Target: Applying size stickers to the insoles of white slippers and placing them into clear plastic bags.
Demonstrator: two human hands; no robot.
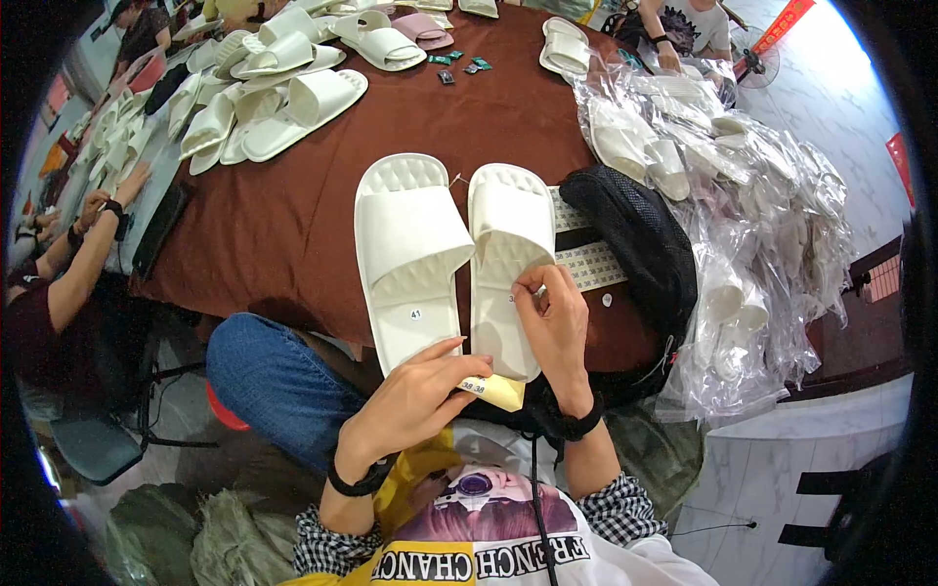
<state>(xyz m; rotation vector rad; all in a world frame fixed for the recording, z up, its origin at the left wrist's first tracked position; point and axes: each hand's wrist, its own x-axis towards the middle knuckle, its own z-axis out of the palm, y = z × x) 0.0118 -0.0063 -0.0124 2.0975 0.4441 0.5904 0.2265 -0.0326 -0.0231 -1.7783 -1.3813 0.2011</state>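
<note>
Two white slide sandals lay side by side, toes pointing away, at the near edge of a table covered in a brown cloth (293, 225). The left slipper (410, 254) lay untouched, a small round sticker on its footbed. The right hand (557, 327) rested on the heel half of the right slipper (508, 264), thumb and forefinger pinched together and pressing down on the insole, on something too small to make out. The left hand (415, 396) was near the heels, fingers curled and closed on a pale yellow sticker strip (493, 391) held just under the right slipper's heel.

To the right lay a black mesh bag (635, 244), with white label sheets (591, 264) poking out from beneath it, and beyond that a heap of bagged slippers (752, 225) in clear plastic. More loose white slippers (274, 98) were piled at the far left. Another person's forearm (88, 254) rested at the left edge.
</note>
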